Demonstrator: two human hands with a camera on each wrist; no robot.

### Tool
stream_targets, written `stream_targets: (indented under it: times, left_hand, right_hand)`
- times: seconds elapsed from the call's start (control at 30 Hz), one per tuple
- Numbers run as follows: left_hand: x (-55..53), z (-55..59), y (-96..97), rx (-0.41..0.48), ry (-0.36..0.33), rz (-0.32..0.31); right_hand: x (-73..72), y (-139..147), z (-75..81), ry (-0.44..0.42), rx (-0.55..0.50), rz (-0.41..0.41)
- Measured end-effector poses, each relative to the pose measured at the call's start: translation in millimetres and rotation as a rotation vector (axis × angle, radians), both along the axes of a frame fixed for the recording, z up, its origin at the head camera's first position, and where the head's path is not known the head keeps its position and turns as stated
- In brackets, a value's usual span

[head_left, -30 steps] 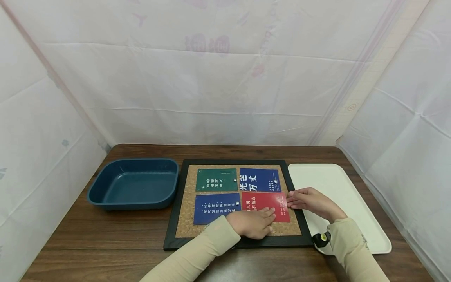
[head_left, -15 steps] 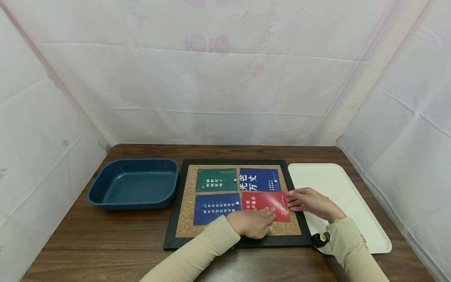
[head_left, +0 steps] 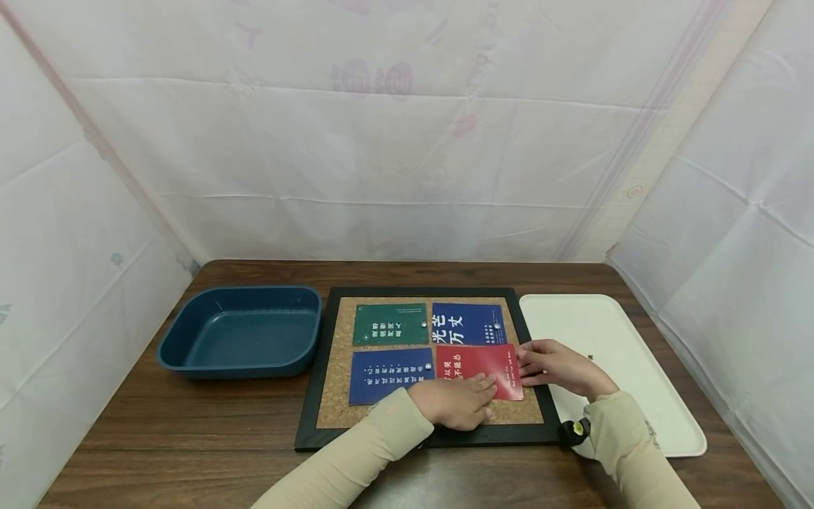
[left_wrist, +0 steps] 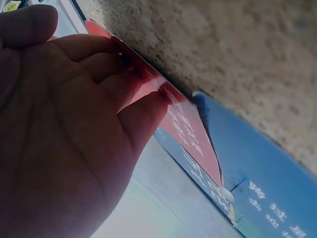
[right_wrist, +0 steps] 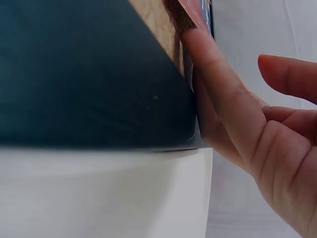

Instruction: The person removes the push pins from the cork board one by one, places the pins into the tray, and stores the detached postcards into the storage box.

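A red card [head_left: 473, 364] with white writing lies on the cork board [head_left: 333, 396]. My left hand [head_left: 458, 403] rests on its lower part, fingers straight and side by side; in the left wrist view the fingertips touch the card. From the right, my right hand [head_left: 559, 364] reaches over the black frame [head_left: 550, 417], its fingertips at the card's right edge. The right wrist view shows one fingertip right at that edge and the other fingers apart from it. A green card [head_left: 391, 325], a blue card [head_left: 470, 324] and another blue card [head_left: 388, 375] lie around it, with silver pushpins in them.
A dark blue basin [head_left: 242, 332] stands left of the board. On the right is a white tray [head_left: 636, 396], partly under my right arm, with a small dark item [head_left: 590, 357] on it. White sheets [head_left: 407, 177] hang behind the wooden table [head_left: 210, 438] and at both sides.
My right wrist and forearm have shifted slightly left, uncovering the small dark item on the tray. My left hand stays in place on the red card.
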State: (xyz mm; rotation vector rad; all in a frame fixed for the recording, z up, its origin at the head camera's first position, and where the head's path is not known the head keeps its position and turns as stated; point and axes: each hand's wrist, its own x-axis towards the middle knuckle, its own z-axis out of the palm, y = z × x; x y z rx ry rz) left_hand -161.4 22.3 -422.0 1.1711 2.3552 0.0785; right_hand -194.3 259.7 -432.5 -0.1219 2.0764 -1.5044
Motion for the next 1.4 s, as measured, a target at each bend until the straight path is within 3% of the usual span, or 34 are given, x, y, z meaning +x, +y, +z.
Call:
stream_targets:
  times: [0.3,0.93,1.4]
  left_hand:
    - [-0.2,0.9,-0.5,-0.006,0.01,-0.01]
    - [-1.1,1.1,-0.8,0.013,-0.017,-0.002]
    - [-2.0,0.5,-2.6,0.046,-0.071,0.012]
  right_hand:
    - [-2.2,-8,1.4,-0.008,0.054,0.037]
    - [0.1,-27,1.4,0.08,0.335,0.006]
    - [-1.8,-31,2.2,0.082,0.406,-0.002]
